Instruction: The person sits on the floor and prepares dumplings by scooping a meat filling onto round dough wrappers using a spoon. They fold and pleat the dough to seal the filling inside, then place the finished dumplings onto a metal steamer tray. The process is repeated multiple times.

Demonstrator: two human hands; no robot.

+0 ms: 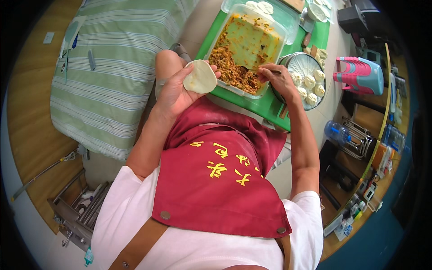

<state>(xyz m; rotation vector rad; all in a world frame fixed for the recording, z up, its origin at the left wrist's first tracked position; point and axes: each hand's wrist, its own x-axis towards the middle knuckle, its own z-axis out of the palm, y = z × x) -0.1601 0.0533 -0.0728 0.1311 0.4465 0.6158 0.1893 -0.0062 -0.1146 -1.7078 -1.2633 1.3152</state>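
On my left hand (179, 84) lies a flat round dough wrapper (199, 77), with the thumb over its edge. A utensil, likely a spoon (248, 68), is pinched in my right hand (276, 79); its far end sits in the chopped orange-brown filling (233, 72). That filling lies along the near and left sides of a clear plastic tub (282, 37). Right of the tub, several pleated filled buns (309, 81) rest in a round metal steamer (305, 62), partly behind my right hand and forearm.
The tub stands on a green table (236, 100). Beyond it are more dough wrappers (265, 7), a cleaver with a wooden handle (306, 39) and a white bowl (317, 12). A bed with a striped cover (111, 67) is at left, stacked plastic stools (361, 75) at right.
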